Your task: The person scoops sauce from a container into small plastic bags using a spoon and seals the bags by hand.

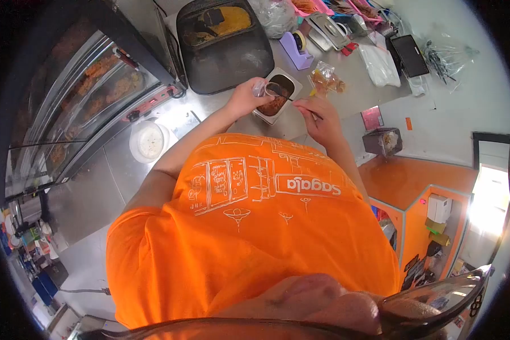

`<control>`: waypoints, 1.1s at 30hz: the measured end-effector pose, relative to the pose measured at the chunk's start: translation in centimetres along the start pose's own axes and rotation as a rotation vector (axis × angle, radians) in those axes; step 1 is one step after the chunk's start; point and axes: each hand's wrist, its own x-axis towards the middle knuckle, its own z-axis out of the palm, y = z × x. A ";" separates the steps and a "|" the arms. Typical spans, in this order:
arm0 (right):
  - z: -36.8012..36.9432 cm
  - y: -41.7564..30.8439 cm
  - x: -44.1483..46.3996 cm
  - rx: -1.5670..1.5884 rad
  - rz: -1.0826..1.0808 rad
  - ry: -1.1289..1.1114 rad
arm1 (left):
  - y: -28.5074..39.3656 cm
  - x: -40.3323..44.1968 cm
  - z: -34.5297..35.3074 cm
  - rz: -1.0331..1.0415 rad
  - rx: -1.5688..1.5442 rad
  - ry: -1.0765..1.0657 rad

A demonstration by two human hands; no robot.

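Note:
My left hand (248,97) has its fingers wrapped round a small clear plastic cup (271,89), tilted over a rectangular metal container. That metal container (274,118) holds a reddish-brown food. In my right hand (318,118) is the handle of a thin dark spoon (283,95), whose far end reaches to the mouth of the cup. The spoon's tip is too small to make out. To the right of the container lies a clear bag (327,80) with orange-brown contents.
Behind the hands stands a large black cooker (224,62) with yellow food. A purple tape dispenser (296,50) and white plastic bags (381,65) are at the back. A white round tub (150,140) stands at the left, by a glass food display (96,90).

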 end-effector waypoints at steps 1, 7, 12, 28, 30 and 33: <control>-0.2 -0.1 0.2 0.001 0.007 -0.003 | -0.7 0.1 0.3 -0.003 -0.044 -0.003; 1.9 2.3 -1.9 0.491 0.538 0.332 | 0.8 -0.3 -0.1 -0.017 -0.030 0.033; 2.2 4.7 -3.1 0.834 0.839 0.629 | 2.5 -1.1 -0.7 -0.046 0.028 0.070; 9.2 4.2 -3.0 1.639 1.041 0.083 | 4.7 -2.7 0.0 -0.025 -0.096 -0.043; 9.0 4.1 -2.9 1.648 1.027 0.086 | 6.8 -3.1 -1.1 -0.262 -0.262 -0.142; 8.8 3.9 -3.0 1.649 1.008 0.071 | 3.6 -2.7 -1.3 -0.345 -0.455 -0.254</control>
